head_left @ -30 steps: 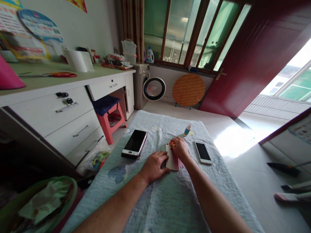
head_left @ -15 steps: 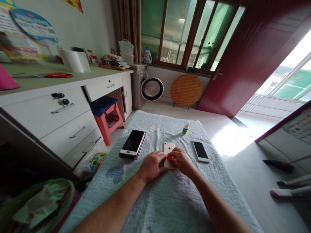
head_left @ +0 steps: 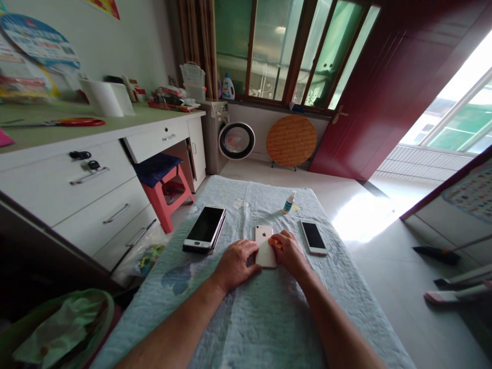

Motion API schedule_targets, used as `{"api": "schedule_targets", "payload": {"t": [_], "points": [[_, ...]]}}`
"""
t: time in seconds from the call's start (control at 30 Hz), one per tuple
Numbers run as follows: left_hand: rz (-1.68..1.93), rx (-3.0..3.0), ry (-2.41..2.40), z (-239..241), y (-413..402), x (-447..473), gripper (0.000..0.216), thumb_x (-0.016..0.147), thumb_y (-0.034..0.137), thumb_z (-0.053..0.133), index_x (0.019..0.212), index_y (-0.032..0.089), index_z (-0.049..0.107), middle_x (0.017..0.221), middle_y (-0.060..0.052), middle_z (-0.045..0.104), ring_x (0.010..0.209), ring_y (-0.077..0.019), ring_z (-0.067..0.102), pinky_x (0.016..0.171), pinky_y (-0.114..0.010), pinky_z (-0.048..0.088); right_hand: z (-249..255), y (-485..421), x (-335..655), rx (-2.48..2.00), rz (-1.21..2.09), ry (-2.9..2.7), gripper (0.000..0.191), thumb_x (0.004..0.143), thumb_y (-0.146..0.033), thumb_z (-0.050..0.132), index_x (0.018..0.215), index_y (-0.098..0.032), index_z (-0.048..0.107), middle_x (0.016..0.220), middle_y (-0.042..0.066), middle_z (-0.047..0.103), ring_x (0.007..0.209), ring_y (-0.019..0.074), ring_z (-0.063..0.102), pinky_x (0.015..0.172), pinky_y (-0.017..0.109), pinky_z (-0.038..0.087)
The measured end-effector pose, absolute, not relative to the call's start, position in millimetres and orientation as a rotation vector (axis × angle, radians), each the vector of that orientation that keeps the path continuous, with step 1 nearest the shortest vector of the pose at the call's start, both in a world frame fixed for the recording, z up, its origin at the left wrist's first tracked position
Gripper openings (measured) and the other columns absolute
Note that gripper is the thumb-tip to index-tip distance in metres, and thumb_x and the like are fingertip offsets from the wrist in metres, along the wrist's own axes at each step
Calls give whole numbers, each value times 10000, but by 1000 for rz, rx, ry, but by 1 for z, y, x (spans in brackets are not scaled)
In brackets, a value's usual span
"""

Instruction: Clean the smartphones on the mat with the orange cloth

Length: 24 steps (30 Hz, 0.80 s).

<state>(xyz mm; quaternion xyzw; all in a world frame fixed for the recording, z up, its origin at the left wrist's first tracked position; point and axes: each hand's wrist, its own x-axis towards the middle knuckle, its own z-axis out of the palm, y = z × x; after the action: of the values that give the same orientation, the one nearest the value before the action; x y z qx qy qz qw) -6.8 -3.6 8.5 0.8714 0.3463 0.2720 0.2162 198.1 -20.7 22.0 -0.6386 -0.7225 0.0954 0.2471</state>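
A pale pink smartphone (head_left: 265,251) lies back side up on the cloth-covered table, its dark apple logo near the top. My left hand (head_left: 237,262) grips it along the left edge, fingers at the side and thumb by the lower corner. At the phone's right edge, my right hand (head_left: 291,252) pinches a small orange cloth (head_left: 275,243), mostly hidden by the fingers. Behind the phone stands a small spray bottle (head_left: 288,203) with a blue label. To the right rests a white smartphone (head_left: 314,237), screen up; to the left, a stack of larger phones (head_left: 205,228).
A light blue quilted cloth (head_left: 246,328) covers the table. Left of it are a white desk (head_left: 107,179), a red stool (head_left: 165,197) and a bin (head_left: 107,307) holding crumpled paper. An open washing machine (head_left: 215,128) and a round wooden tabletop (head_left: 291,139) stand beyond.
My right hand with the orange cloth has moved right across the phone's back to its right edge, uncovering more of the phone. My left hand stays at the left edge. The camera view has shifted slightly.
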Motion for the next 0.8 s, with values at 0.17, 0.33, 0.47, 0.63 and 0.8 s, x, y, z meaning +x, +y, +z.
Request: {"api": "schedule_targets", "payload": {"t": [0.17, 0.33, 0.47, 0.63, 0.8], "points": [[751, 2418, 955, 9, -4, -7, 402, 721, 330, 754, 1078, 213, 612, 1153, -56, 641, 1076, -247, 570, 973, -381, 420, 18, -23, 207, -1847, 209, -1800, 251, 877, -295, 475, 1053, -188, 618, 864, 46, 640, 802, 172, 577, 725, 260, 393], [750, 2444, 964, 9, -5, -9, 391, 718, 318, 755, 1067, 201, 622, 1173, -67, 634, 1093, -248, 563, 983, -389, 422, 19, -30, 212, -1875, 226, -1608, 235, 869, -292, 406, 1030, -191, 545, 676, 0, 631, 650, 179, 571, 634, 267, 369], [770, 2465, 1033, 10, -4, -10, 362, 751, 344, 725, 1067, 188, 639, 1185, -90, 626, 1117, -261, 545, 996, -413, 419, 19, -32, 214, -1853, 239, -1573, 169, 858, -310, 416, 880, -214, 553, 649, 4, 607, 617, 175, 549, 589, 258, 351], [802, 2480, 1145, 10, -2, -11, 343, 778, 386, 695, 1043, 170, 663, 1181, -118, 625, 1140, -284, 522, 1007, -446, 413, 16, -31, 215, -1833, 271, -1565, 211, 878, -312, 378, 893, -210, 562, 679, 14, 626, 621, 165, 554, 587, 246, 359], [753, 2483, 1163, 11, -5, -12, 477, 717, 466, 741, 1074, 162, 655, 1185, -116, 621, 1142, -290, 516, 1014, -441, 409, 13, -29, 215, -1895, 243, -1588, 249, 880, -318, 372, 897, -193, 586, 766, 47, 657, 711, 177, 580, 640, 253, 374]]}}
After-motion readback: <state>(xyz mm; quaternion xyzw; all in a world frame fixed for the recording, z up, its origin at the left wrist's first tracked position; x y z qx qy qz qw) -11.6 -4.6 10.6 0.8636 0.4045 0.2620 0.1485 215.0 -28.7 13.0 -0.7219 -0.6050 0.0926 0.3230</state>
